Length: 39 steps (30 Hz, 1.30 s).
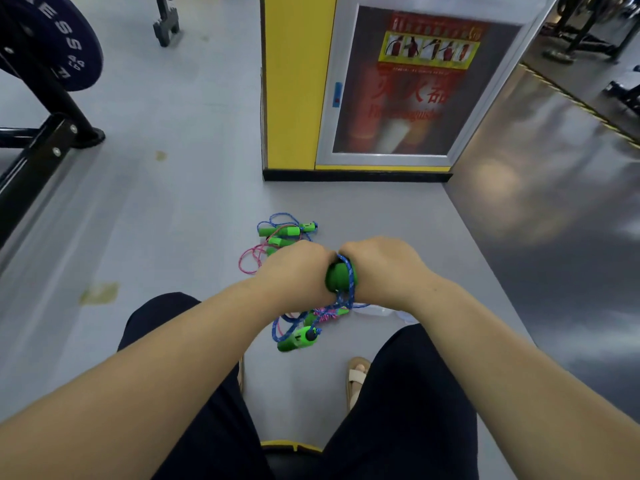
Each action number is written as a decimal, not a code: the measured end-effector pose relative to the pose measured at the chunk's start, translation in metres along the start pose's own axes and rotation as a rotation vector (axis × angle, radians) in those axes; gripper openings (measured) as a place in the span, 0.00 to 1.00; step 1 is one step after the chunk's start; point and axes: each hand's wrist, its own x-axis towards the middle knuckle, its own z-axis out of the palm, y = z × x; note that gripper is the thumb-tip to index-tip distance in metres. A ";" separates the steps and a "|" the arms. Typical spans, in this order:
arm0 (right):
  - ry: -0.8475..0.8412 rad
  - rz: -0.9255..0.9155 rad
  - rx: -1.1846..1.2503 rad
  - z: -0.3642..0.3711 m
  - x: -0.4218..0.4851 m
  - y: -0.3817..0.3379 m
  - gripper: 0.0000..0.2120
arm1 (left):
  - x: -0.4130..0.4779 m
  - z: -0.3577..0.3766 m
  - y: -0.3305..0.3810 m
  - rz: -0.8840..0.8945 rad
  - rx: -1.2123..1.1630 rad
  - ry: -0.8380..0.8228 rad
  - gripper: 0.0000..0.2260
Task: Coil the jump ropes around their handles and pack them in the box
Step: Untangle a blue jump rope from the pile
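My left hand (pixel 294 268) and my right hand (pixel 381 265) meet over the floor, both gripping green jump-rope handles (pixel 341 277) with blue rope wound round them. The rope's blue cord hangs down to more green handles (pixel 299 337) with blue and pink cord lying between my knees. Another pile of ropes (pixel 282 233), green handles with blue and pink cord, lies on the floor just beyond my hands. No box is in view.
A yellow pillar (pixel 298 81) with a fire-extinguisher cabinet (pixel 408 88) stands ahead. A black weight rack (pixel 38 109) with a plate stands at the left. I sit on a stool (pixel 291 448), my sandalled foot (pixel 356 375) on the grey floor.
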 end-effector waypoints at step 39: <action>0.007 0.364 0.604 0.032 -0.023 0.042 0.08 | 0.006 -0.016 -0.007 -0.480 -1.072 0.337 0.10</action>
